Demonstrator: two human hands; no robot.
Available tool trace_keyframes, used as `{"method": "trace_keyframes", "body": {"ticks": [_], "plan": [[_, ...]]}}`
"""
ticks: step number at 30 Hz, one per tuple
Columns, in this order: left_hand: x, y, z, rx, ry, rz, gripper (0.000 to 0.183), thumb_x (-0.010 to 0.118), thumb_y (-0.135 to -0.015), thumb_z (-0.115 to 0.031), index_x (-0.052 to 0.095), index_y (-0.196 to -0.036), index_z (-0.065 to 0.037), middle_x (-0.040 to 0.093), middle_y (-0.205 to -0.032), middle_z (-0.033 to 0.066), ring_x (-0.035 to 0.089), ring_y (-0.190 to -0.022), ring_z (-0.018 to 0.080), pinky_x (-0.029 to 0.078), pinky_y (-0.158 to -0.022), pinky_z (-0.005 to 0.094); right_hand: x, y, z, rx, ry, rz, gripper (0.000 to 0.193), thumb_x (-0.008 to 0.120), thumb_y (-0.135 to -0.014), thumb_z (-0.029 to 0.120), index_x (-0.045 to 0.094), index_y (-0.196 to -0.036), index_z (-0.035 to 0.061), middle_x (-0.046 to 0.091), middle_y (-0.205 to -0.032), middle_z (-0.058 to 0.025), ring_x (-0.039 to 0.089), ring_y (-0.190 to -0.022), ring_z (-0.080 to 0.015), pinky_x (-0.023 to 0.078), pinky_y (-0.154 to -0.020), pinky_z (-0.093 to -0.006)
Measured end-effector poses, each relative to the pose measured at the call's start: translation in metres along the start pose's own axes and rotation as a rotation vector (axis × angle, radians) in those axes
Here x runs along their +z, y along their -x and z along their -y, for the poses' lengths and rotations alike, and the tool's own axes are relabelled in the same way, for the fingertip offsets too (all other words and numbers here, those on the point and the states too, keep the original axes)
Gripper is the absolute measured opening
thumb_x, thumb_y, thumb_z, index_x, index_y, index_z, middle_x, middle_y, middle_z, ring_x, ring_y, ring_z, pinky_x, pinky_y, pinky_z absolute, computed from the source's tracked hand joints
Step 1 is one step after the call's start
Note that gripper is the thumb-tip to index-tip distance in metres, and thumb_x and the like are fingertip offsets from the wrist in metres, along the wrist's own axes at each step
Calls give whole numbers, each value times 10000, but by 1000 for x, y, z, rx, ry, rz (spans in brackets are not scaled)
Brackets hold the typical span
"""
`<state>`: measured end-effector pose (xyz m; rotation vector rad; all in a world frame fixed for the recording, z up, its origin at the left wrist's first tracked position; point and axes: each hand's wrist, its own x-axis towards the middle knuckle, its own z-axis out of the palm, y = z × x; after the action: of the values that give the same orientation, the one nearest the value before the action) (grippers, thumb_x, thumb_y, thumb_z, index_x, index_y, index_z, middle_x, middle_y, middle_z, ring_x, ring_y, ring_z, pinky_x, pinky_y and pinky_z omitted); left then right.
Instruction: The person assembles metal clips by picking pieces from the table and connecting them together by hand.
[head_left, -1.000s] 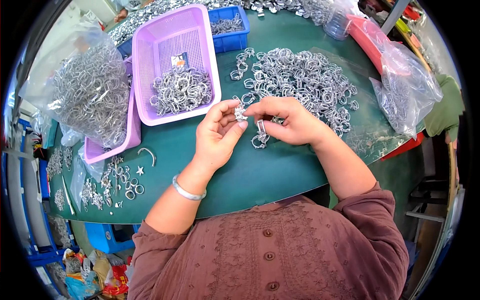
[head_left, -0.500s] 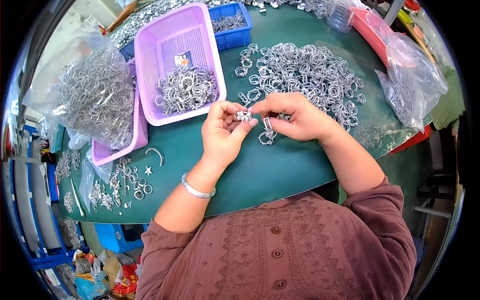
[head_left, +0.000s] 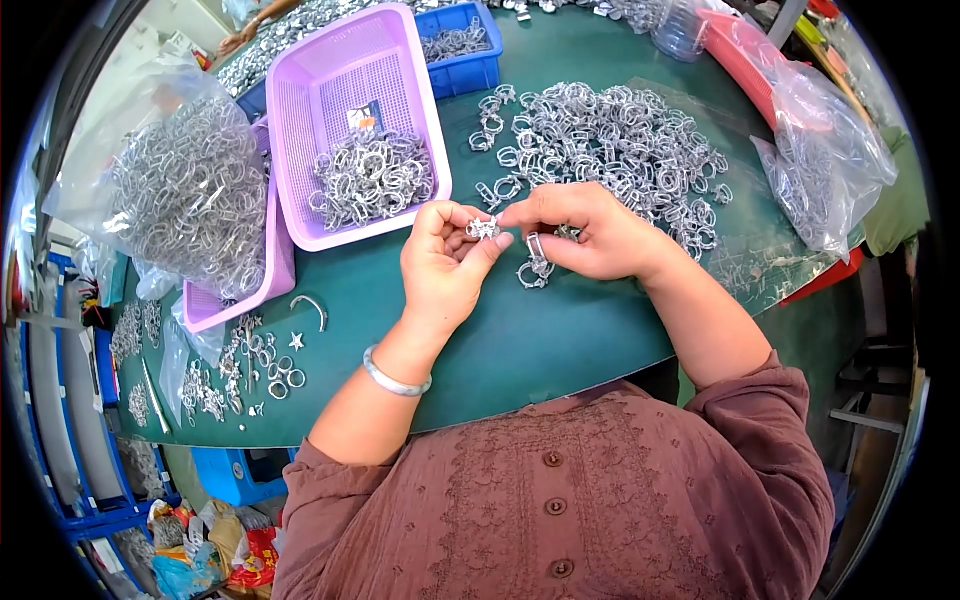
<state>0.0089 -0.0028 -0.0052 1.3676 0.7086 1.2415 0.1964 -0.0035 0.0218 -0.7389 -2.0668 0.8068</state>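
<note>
Between thumb and fingers, my left hand [head_left: 440, 265] pinches a small silvery metal ring [head_left: 484, 229] with an ornamental top. My right hand [head_left: 590, 230] reaches its index fingertip and thumb to the right side of that ring. More silvery rings [head_left: 536, 272] hang from the curled fingers of my right hand, partly hidden by them. Just beyond my hands spreads a big heap of similar rings [head_left: 610, 140] on the green table [head_left: 560, 340]. A lilac plastic basket [head_left: 440, 130], holding a smaller pile of rings [head_left: 375, 180], stands beyond my left hand.
At the left, a clear bag full of rings [head_left: 190, 190] sits in a second lilac basket [head_left: 235, 313]. Loose rings, a star and a curved piece [head_left: 313, 308] lie nearby. A blue bin [head_left: 465, 75] stands behind; a pink basket [head_left: 735, 60] and clear bag [head_left: 820, 170] are at right.
The ring in my fingers has turned slightly and shifted a little left. Another person's arm at the far upper left has moved. My hands otherwise keep their places.
</note>
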Motion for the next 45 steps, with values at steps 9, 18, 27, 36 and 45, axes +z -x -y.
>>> {"method": "trace_keyframes", "body": {"ticks": [9,18,27,36,45], "plan": [[0,-1,-1,10,0,-3,295,620,-728,80,411,-903,-31,532,-891,52,547,-793,75,472,-685,181,0,0,0,6,16,8,325,519,-677,-10,594,-983,71,578,-771,-78,574,-698,-197,466,-629,-296],[0,1,-1,-22,-5,-6,292,622,-732,70,411,-908,-31,538,-897,54,550,-799,79,476,-700,189,1,2,0,31,2,3,329,518,-676,-13,596,-984,72,575,-766,-71,566,-685,-192,457,-617,-287],[2,1,-2,6,3,-13,296,621,-727,75,415,-906,-39,525,-921,59,538,-834,97,466,-732,209,-3,1,-3,48,106,36,249,521,-675,-16,587,-908,38,584,-825,-93,572,-751,-242,456,-656,-314],[-3,3,5,76,-95,34,331,646,-725,36,483,-1009,-9,517,-918,39,529,-787,96,465,-717,230,2,0,-2,6,162,-23,233,570,-683,23,580,-916,33,576,-861,-98,552,-811,-272,453,-695,-340],[0,4,2,-61,141,119,352,560,-790,40,477,-1128,-14,560,-963,57,540,-869,109,456,-738,222,4,-1,-2,11,105,-106,240,676,-679,116,574,-883,39,579,-840,-75,560,-776,-229,453,-645,-306]]}}
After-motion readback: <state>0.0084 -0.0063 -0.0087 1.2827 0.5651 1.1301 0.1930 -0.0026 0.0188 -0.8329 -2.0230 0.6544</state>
